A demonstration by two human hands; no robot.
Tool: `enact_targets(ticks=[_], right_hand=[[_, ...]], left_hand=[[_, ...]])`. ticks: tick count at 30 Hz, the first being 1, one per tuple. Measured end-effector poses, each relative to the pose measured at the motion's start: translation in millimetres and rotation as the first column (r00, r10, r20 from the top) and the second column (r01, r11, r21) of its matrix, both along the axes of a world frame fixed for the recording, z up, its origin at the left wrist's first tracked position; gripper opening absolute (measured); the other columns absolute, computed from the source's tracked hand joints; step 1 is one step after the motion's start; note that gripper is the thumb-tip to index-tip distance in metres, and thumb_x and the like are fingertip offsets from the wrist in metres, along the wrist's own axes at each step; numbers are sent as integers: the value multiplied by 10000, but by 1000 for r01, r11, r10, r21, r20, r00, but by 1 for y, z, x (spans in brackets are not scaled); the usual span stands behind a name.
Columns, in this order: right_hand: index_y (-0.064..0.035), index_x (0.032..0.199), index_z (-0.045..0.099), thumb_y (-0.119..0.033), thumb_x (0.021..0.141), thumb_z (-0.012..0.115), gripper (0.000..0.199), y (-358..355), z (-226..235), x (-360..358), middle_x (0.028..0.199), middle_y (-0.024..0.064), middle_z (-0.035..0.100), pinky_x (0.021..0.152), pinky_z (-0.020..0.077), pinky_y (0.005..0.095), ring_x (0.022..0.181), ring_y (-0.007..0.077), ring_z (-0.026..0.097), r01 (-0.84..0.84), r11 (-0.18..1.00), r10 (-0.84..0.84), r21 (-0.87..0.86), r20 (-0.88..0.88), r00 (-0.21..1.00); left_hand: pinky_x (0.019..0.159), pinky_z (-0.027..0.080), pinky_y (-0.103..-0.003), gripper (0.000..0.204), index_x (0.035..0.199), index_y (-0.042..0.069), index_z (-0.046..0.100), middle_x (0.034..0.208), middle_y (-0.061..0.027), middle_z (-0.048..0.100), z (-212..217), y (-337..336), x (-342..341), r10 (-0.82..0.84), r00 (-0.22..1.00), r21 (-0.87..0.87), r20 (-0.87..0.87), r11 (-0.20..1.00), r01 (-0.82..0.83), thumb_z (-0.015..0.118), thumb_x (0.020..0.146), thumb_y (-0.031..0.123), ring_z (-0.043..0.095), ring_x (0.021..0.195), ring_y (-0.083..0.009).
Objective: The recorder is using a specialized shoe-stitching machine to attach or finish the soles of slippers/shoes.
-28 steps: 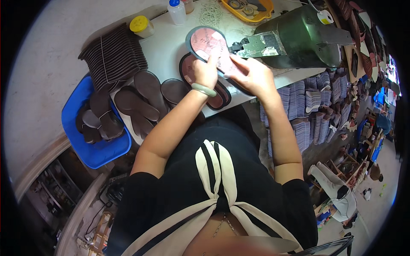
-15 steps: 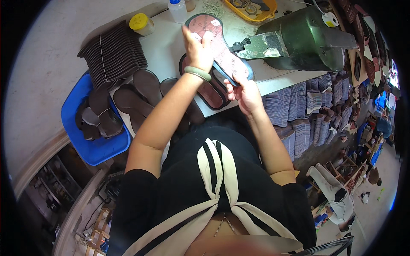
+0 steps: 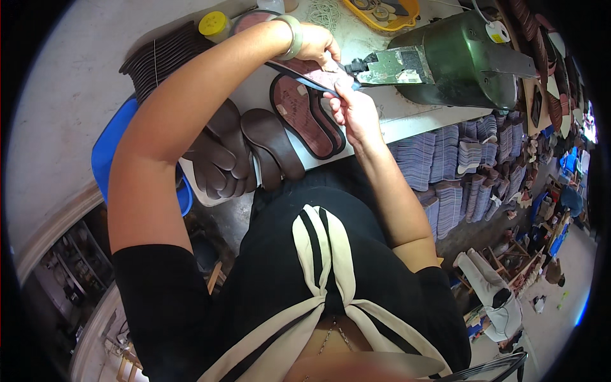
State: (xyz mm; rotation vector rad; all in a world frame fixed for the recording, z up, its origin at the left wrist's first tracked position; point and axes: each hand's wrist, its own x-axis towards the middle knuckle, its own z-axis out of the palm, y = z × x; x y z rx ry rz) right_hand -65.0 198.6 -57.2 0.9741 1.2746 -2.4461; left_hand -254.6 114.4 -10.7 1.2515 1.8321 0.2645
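Note:
A pink-faced shoe sole [image 3: 312, 72] with a dark rim and bluish edge lies slantwise at the head of a green sewing machine [image 3: 445, 60]. My left hand [image 3: 317, 48] arches over it, fingers closed on its upper face close to the machine's head. At the sole's near end, my right hand [image 3: 356, 111] pinches the edge between thumb and fingers. The sole's far end shows beyond my left wrist; my forearm hides its middle. Nearer me on the table rest more pink, dark-rimmed soles [image 3: 299, 111], overlapping each other.
Brown soles [image 3: 270, 137] lie in piles at the table's left, beside a tied stack [image 3: 153, 67] and a blue tub [image 3: 114, 143]. A yellow-lidded jar [image 3: 215, 25] and a yellow tray [image 3: 385, 24] stand at the back. Striped stacks [image 3: 420, 156] sit below right.
The sole has turned anticlockwise, its far end swinging left. My left hand has moved over it toward the machine with the elbow raised outward; my right hand has shifted slightly left and up.

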Motion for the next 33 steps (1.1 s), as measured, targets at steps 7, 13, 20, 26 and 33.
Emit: enact_targets(ticks=[7, 13, 20, 26, 33], right_hand=[[36, 814, 629, -289, 907, 552, 347, 14, -4, 1, 568, -1, 553, 382, 298, 178, 413, 51, 427, -63, 983, 74, 174, -58, 996], [-12, 779, 630, -291, 911, 528, 325, 21, -4, -1, 620, 50, 626, 395, 324, 190, 428, 73, 487, -152, 915, 189, 373, -64, 980], [-13, 733, 617, -273, 915, 520, 332, 14, -3, 1, 599, 54, 614, 412, 335, 204, 431, 81, 486, -109, 893, 152, 436, -64, 986], [23, 858, 636, -169, 923, 511, 238, 9, -14, 30, 675, 36, 577, 464, 338, 216, 522, 67, 463, 14, 753, 187, 658, -235, 954], [48, 1138, 521, -337, 844, 600, 491, -10, 8, 141, 993, 181, 636, 863, 475, 332, 937, 250, 624, -142, 968, 81, -206, -280, 957]], left_hand=[[789, 456, -308, 359, 1210, 136, 572, 952, -85, 666, -23, -19, 11, 107, 993, 92, 48, 990, -111, 601, 859, 208, 589, 834, -183], [873, 439, -301, 444, 1317, 129, 471, 1069, -120, 640, -23, -31, 38, 280, 947, 215, 155, 926, -309, 559, 886, 189, 587, 918, -209], [821, 480, -290, 431, 1300, 63, 464, 1044, -141, 625, -20, -33, 69, 524, 799, 173, 295, 793, -584, 530, 876, 94, 592, 884, -184], [728, 506, -260, 443, 1281, 39, 445, 969, -133, 623, -45, -32, 85, 645, 625, 161, 439, 628, -761, 559, 857, 99, 600, 836, -148], [442, 453, -263, 373, 1097, -37, 423, 712, -87, 599, -35, -24, 102, 822, 469, 29, 323, 487, -873, 582, 820, 154, 527, 440, -125]])
